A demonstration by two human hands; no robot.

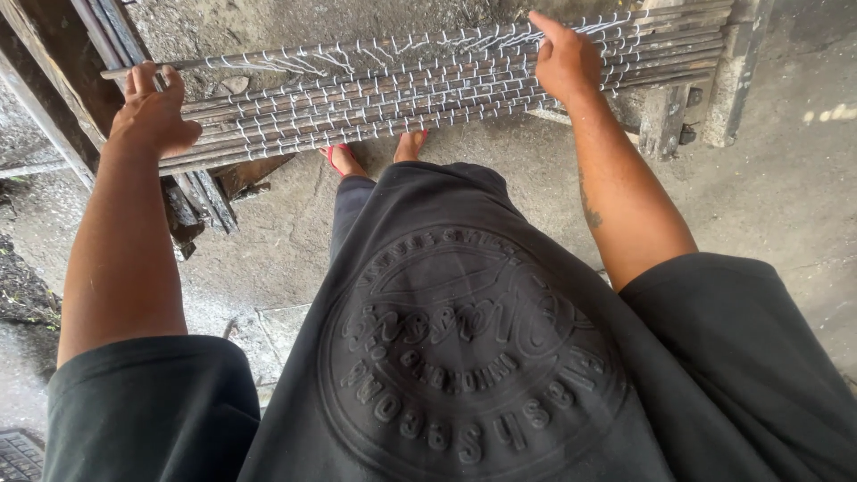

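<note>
We look straight down past a black shirt and both arms are out, one to each end of the mat of dark slats [420, 85] bound with white cord [357, 98]. The mat lies across a wooden frame [665, 116], and its long axis runs left to right across the top of the view, climbing a little toward the right; the slats point the same way, one behind the other.

Our left hand [152, 112] is over the mat's left end, fingers [143, 80] curled over the slats and hooked on the far side, palm pressing down, closed on the mat. A single slat sticks out past that hand to the left. Just beside it a stack of wooden planks [192, 201] leans down and away, so the left edge is tight.

Our right hand [564, 61] sits near the mat's right end, on its far edge. The fingers there are bent and bunched on the top slats and cord; whether they pinch something or only press, we cannot tell from here.

Beyond the right hand the slats run on to the upright posts of the frame, which close off that end. Between the hands the mat's near edge is free, and below it the concrete floor [786, 187] opens wide to the right. Two feet, one in a red sandal [337, 156], stand just under the near edge, close to the middle of the mat.
</note>
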